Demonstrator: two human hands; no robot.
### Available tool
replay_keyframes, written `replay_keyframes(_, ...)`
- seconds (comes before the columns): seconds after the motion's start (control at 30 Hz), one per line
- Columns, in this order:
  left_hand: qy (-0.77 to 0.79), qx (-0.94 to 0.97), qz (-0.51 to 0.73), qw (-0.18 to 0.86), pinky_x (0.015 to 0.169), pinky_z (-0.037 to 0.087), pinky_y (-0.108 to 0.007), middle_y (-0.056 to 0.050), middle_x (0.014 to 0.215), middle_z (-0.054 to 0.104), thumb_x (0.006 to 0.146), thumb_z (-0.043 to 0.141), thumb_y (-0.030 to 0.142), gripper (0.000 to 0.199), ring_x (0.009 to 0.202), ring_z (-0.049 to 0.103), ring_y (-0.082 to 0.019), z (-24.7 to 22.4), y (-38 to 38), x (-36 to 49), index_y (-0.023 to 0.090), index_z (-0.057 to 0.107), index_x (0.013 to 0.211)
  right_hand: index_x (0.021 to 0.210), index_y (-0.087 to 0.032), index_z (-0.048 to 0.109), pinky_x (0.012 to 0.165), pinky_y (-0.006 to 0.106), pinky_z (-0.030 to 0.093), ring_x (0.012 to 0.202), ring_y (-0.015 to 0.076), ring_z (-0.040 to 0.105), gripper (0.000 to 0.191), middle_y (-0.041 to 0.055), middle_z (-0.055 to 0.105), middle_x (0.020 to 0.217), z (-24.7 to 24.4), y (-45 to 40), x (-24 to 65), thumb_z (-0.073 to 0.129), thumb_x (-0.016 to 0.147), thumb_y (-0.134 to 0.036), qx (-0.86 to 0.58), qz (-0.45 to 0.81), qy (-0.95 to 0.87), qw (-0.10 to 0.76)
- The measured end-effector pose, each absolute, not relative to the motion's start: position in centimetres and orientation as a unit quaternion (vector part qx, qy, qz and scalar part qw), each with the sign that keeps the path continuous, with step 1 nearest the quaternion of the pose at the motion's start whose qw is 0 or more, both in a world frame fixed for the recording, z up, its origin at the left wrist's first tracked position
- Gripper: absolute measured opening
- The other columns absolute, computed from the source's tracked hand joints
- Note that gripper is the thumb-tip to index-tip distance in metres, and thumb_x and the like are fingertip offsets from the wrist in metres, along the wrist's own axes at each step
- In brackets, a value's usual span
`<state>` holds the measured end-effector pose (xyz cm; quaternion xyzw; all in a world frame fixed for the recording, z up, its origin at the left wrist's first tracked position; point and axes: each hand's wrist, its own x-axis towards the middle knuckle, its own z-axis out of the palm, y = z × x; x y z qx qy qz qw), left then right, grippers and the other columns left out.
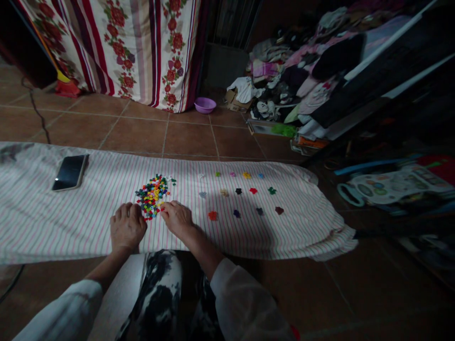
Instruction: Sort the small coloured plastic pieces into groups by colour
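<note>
Striped cloth [231,239]: heap of coloured pieces [152,193] just beyond and between left hand [128,225] and right hand [177,219], both at its near edge; whether either grip is closed, cannot tell.

Room between phone [70,172] and heap [152,193]; small piles [253,191] obstruct rightward.

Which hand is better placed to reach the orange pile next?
Right hand, probably: it lies nearer the orange pile, on that side of the mixed heap. The left hand sits farther away, with the right between.
</note>
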<state>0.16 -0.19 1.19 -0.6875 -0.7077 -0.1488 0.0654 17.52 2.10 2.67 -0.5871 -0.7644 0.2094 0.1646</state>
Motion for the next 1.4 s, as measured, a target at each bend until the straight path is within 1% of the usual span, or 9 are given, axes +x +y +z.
replay_keyframes(0.17, -0.710, -0.684, -0.153, 0.066, 0.083, 0.037, -0.041, -0.016, 0.120, 0.056, 0.085, 0.043, 0.027, 0.030, 0.112, 0.048, -0.029, 1.4, -0.2, 0.3, 0.016, 0.058, 0.108, 0.100, -0.027, 0.062, 0.079, 0.027, 0.045, 0.096, 0.0161, 0.062, 0.011, 0.0010, 0.068, 0.101, 2.6, 2.4, 17.3, 0.055, 0.092, -0.030, -0.593, 0.213, -0.760, 0.158)
replay_keyframes(0.33, -0.712, -0.683, -0.147, 0.064, 0.082, 0.036, -0.040, -0.015, 0.119, 0.057, 0.086, 0.040, 0.028, 0.031, 0.111, 0.049, -0.028, 1.6, -0.2, 0.4, 0.015, 0.059, 0.107, 0.094, -0.026, 0.062, 0.077, 0.025, 0.044, 0.092, 0.0144, 0.063, 0.007, -0.0020, 0.069, 0.093, 1.9, 2.1, 17.8, 0.057, 0.089, -0.029, -0.595, 0.223, -0.742, 0.214)
replay_keyframes(0.43, -0.708, -0.688, -0.144, 0.069, 0.081, 0.036, -0.039, -0.016, 0.119, 0.057, 0.086, 0.039, 0.028, 0.031, 0.111, 0.049, -0.028, 1.6, -0.3, 0.4, 0.015, 0.058, 0.107, 0.091, -0.025, 0.062, 0.077, 0.023, 0.044, 0.088, 0.0135, 0.063, 0.005, -0.0021, 0.069, 0.089, 1.6, 1.8, 18.2, 0.059, 0.087, -0.027, -0.588, 0.237, -0.734, 0.243)
replay_keyframes(0.57, -0.709, -0.687, -0.142, 0.074, 0.082, 0.036, -0.040, -0.016, 0.119, 0.057, 0.085, 0.040, 0.027, 0.030, 0.110, 0.048, -0.028, 1.7, -0.3, 0.4, 0.015, 0.059, 0.106, 0.093, -0.024, 0.061, 0.078, 0.024, 0.045, 0.083, 0.0138, 0.063, 0.007, -0.0014, 0.069, 0.088, 1.4, 1.6, 18.5, 0.057, 0.088, -0.027, -0.590, 0.241, -0.726, 0.259)
replay_keyframes(0.9, -0.720, -0.677, -0.139, 0.064, 0.083, 0.037, -0.041, -0.015, 0.121, 0.056, 0.086, 0.039, 0.029, 0.031, 0.111, 0.050, -0.029, 1.8, -0.3, 0.5, 0.016, 0.059, 0.106, 0.094, -0.025, 0.060, 0.079, 0.024, 0.046, 0.084, 0.0147, 0.062, 0.013, -0.0017, 0.068, 0.086, 1.3, 1.1, 18.6, 0.055, 0.083, -0.019, -0.584, 0.232, -0.729, 0.272)
replay_keyframes(1.0, -0.718, -0.678, -0.144, 0.056, 0.084, 0.038, -0.042, -0.016, 0.121, 0.056, 0.085, 0.041, 0.028, 0.031, 0.112, 0.049, -0.030, 1.8, -0.3, 0.5, 0.016, 0.059, 0.107, 0.093, -0.024, 0.061, 0.079, 0.024, 0.045, 0.082, 0.0144, 0.062, 0.011, -0.0019, 0.067, 0.084, 1.4, 0.9, 18.7, 0.055, 0.083, -0.020, -0.582, 0.231, -0.727, 0.281)
replay_keyframes(1.13, -0.719, -0.679, -0.135, 0.065, 0.082, 0.038, -0.041, -0.015, 0.120, 0.056, 0.086, 0.039, 0.029, 0.030, 0.110, 0.050, -0.029, 1.9, -0.3, 0.5, 0.016, 0.059, 0.105, 0.092, -0.024, 0.061, 0.078, 0.023, 0.045, 0.082, 0.0138, 0.062, 0.008, -0.0014, 0.067, 0.084, 1.6, 0.8, 18.9, 0.055, 0.086, -0.023, -0.581, 0.236, -0.724, 0.287)
replay_keyframes(1.4, -0.714, -0.685, -0.113, 0.092, 0.081, 0.040, -0.041, -0.015, 0.120, 0.057, 0.086, 0.040, 0.029, 0.030, 0.108, 0.052, -0.029, 1.4, -0.2, 0.2, 0.015, 0.058, 0.106, 0.097, -0.024, 0.064, 0.082, 0.024, 0.046, 0.090, 0.0146, 0.064, 0.012, 0.0009, 0.070, 0.093, 1.3, 0.8, 19.0, 0.054, 0.092, -0.026, -0.580, 0.241, -0.717, 0.303)
